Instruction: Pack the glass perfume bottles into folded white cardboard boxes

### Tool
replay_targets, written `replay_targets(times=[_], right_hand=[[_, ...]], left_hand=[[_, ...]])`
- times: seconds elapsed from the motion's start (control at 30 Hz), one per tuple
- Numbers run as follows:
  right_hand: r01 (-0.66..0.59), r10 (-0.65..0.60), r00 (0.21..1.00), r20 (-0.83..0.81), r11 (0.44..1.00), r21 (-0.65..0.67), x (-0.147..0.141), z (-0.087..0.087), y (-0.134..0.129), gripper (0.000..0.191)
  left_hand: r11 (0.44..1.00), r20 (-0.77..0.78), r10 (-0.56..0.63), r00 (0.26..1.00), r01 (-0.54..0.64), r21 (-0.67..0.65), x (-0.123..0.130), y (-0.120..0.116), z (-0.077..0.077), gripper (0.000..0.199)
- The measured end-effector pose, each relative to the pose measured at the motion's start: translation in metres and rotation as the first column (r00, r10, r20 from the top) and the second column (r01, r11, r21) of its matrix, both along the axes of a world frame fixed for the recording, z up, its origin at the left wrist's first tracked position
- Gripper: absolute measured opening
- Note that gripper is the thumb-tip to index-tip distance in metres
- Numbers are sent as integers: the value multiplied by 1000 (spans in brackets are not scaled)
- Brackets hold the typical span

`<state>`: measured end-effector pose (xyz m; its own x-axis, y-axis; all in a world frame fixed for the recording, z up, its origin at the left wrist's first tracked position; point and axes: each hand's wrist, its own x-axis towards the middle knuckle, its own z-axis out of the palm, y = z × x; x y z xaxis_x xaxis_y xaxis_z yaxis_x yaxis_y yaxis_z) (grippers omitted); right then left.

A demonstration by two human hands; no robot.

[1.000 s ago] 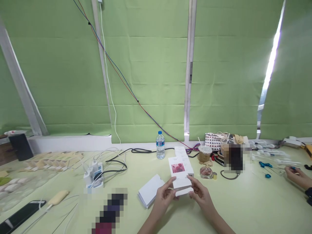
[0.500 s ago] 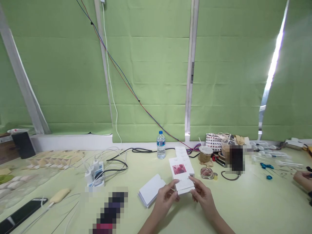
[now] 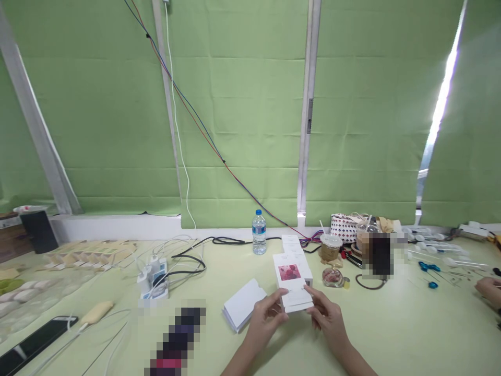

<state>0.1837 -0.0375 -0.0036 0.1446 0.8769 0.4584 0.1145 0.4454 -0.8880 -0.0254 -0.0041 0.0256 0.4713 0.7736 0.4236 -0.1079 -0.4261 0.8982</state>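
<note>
My left hand [image 3: 268, 316] pinches the left edge of a small white cardboard box [image 3: 296, 298], thumb toward me. On the box's right edge are the closed fingertips of my right hand [image 3: 326, 316]. Its near end shows a folded flap. Just beyond stands a white box with a pink flower picture [image 3: 288, 272]; whether it is joined to the held one I cannot tell. More white boxes [image 3: 290, 243] line up behind it. A stack of flat white cartons [image 3: 245, 305] lies left of my left hand.
A water bottle [image 3: 259, 234] stands near the wall. To the right are a lidded cup [image 3: 331, 246], a round glass jar [image 3: 332, 277] and blue-handled scissors [image 3: 429, 267]. Another person's hand [image 3: 489, 290] is at the right edge. A power strip [image 3: 158, 279] with cables and a phone [image 3: 37, 342] lie left.
Both hands keep their grip on the white box, with the right fingertips shifted very slightly. The other person's hand has moved a little to the right.
</note>
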Motion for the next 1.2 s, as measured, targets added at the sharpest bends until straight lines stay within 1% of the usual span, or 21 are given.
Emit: replay_targets(times=[0.07,0.13,0.17,0.23,0.3,0.4,0.57,0.7,0.8,0.87,1.07,1.2], right_hand=[[-6,6,1000,7,1000,-6,-1,-2,0,47],[-2,2,1000,-17,1000,-17,-2,-3,0,48],[3,-4,999,-36,1000,-22,-3,-4,0,47],[16,-18,998,-57,1000,-27,-5,-4,0,38],[31,-31,1000,2,999,-9,-6,-3,0,30],[69,-75,989,129,996,49,-6,0,-1,30],[151,-170,974,148,980,132,-5,4,-3,26],[167,-197,966,168,970,174,-6,6,-5,24],[177,-202,966,162,971,158,-7,6,-6,24],[180,-202,968,150,973,145,-8,6,-6,26],[156,-175,976,131,977,146,-8,6,-5,26],[150,-167,978,120,979,139,-8,4,-3,26]], left_hand=[[999,-14,38,999,-38,1,0,1,0,47],[999,-6,50,999,-50,-16,1,1,0,44],[999,1,45,999,-45,-28,1,1,1,43],[998,11,32,999,-31,-48,2,1,2,43],[998,14,27,1000,-26,-54,2,0,3,43],[998,25,42,999,-41,-51,2,-1,4,42],[994,61,97,993,-94,-48,2,0,5,40],[988,20,153,988,-153,10,0,-1,5,40],[977,-30,194,980,-191,91,-1,-1,4,40],[972,-56,205,977,-196,127,-2,-1,4,39],[959,-84,228,970,-209,189,-2,0,3,34],[958,-85,233,969,-213,194,-2,-1,4,33]])
